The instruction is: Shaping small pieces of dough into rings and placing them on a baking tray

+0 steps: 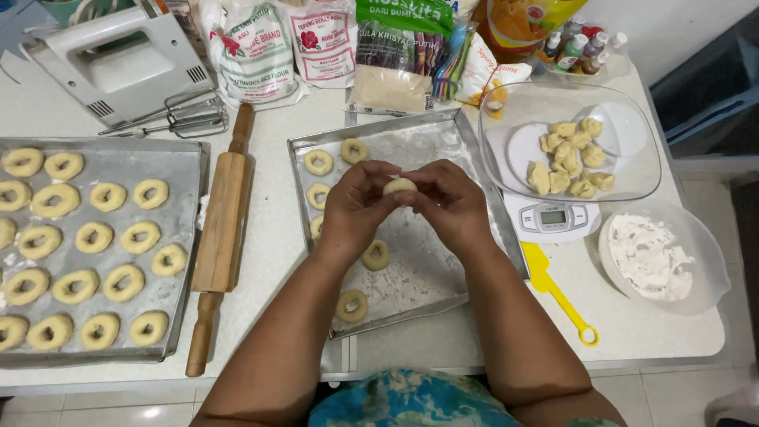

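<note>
- Dough ball (399, 187) sat pinched between the fingertips of the left hand (357, 204) and right hand (447, 202), both curled closed around it above the floured tray (443, 269).
- Left tray (186, 170) looked full, rows of dough rings (93, 237) covering it; that part seemed finished.
- Floured tray carried only a few rings (352, 305) along its left side, so it seemed early in filling.
- Glass bowl (514, 103) on the scale (553, 217) held a pile of dough pieces (571, 156) not yet shaped, so much appeared left.
- Rolling pin (221, 229) lay on the surface between the trays.
- Hands hid some rings; the left tray ran past the frame edge; whether the ball already had a hole could not be told.
</note>
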